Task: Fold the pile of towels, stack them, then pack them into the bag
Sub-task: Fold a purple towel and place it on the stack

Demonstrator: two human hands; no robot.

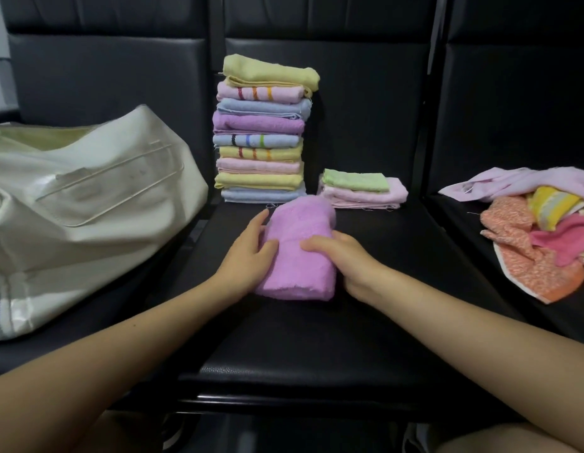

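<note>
My left hand (248, 253) lies against the left side of a folded purple towel (297, 253), fingers nearly straight and spread over its top. My right hand (344, 259) curls around the towel's right edge, thumb on top, fingers tucked beneath. The towel rests on the black seat (300, 348) in front of me. Just behind it stands a tall stack of folded towels (261, 132); a low stack (362, 189) lies beside it to the right. A cream bag (81, 217) slumps on the left seat. An unfolded pile of towels (539, 233) lies on the right seat.
</note>
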